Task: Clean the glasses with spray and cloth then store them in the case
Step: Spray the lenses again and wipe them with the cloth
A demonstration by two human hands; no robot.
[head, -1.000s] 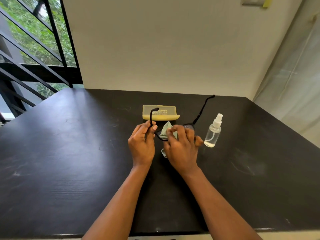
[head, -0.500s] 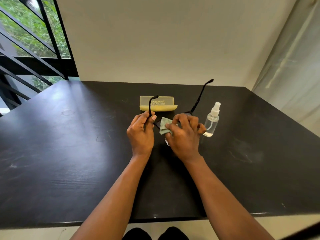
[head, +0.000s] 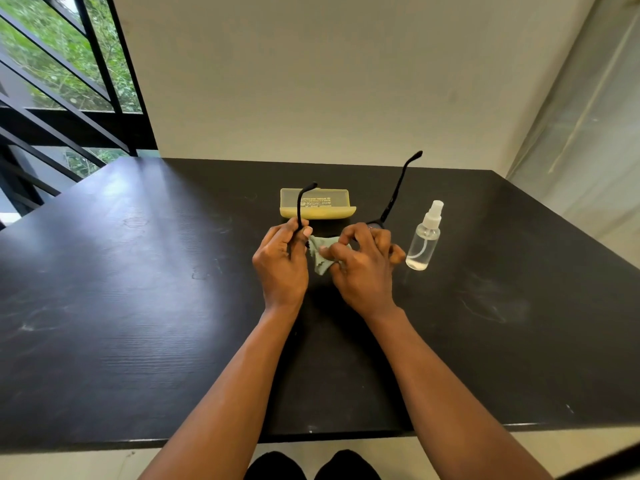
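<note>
Black-framed glasses (head: 394,195) are held above the black table (head: 138,306), both temples pointing away from me. My left hand (head: 282,265) grips the frame at its left temple hinge. My right hand (head: 363,268) pinches a pale green cloth (head: 322,252) against the lens; the lenses are mostly hidden behind the cloth and fingers. A yellow translucent glasses case (head: 332,207) lies shut just beyond my hands. A clear spray bottle (head: 424,240) with a white nozzle stands upright to the right of my right hand.
A cream wall runs behind the table's far edge. A black window frame and railing (head: 69,126) stand at the left, a pale curtain (head: 588,116) at the right. The table's near edge lies below my forearms.
The right hand has worked the cloth leftward over the lens, its fingers curling tighter. The glasses have tipped a little, with the right temple rising. The camera has tilted slightly.
</note>
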